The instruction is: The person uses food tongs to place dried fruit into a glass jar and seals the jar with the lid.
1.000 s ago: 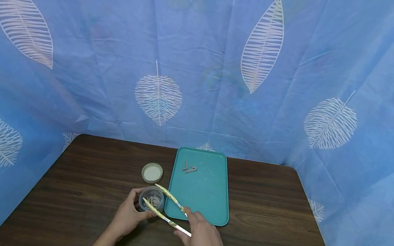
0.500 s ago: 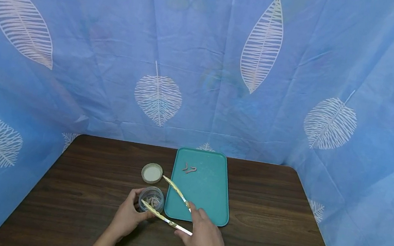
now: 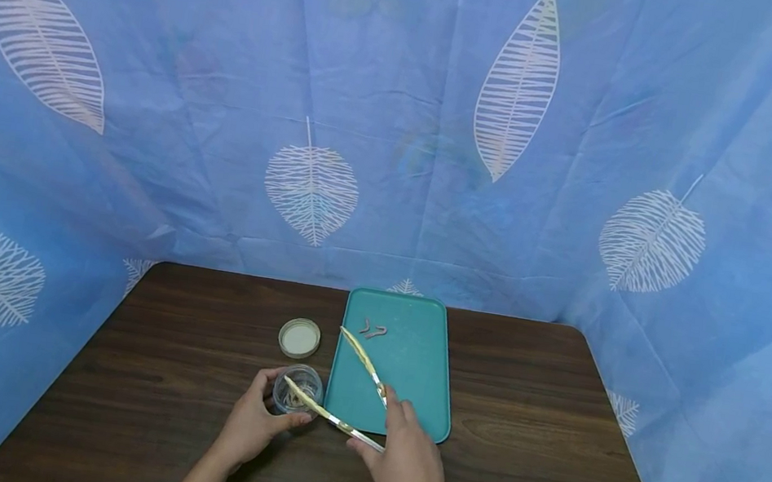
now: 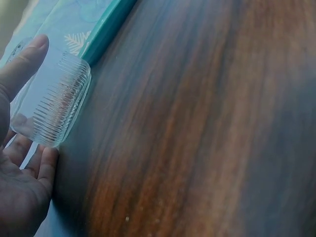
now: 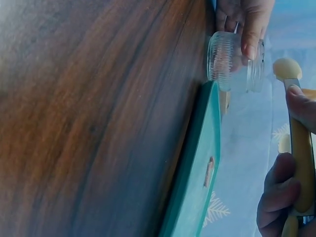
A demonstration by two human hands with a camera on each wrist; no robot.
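My left hand point(image 3: 247, 424) grips a small clear jar point(image 3: 301, 368) that stands on the table. In the left wrist view the ribbed jar point(image 4: 61, 101) sits between the thumb and the fingers. Thin, pale, worm-like pieces lie inside it, too small to tell more. With my right hand point(image 3: 405, 462) I hold yellow-tipped tongs point(image 3: 361, 352) with their arms spread wide. One tong arm crosses over the jar's mouth, the other reaches over the tray's left side. No piece shows between the tips. Several pinkish worm-like pieces point(image 3: 377, 330) rest on the teal tray point(image 3: 408, 372).
Behind the jar a round lid point(image 3: 299, 338) lies on the dark wooden table point(image 3: 538, 427). The tray stands just right of the jar and lid. A blue leaf-patterned cloth point(image 3: 389, 217) hangs behind the table.
The tongs have spread wider, their upper arm moving from near the jar's rim up and right over the tray. My right hand has shifted slightly right. The left hand stays on the jar.
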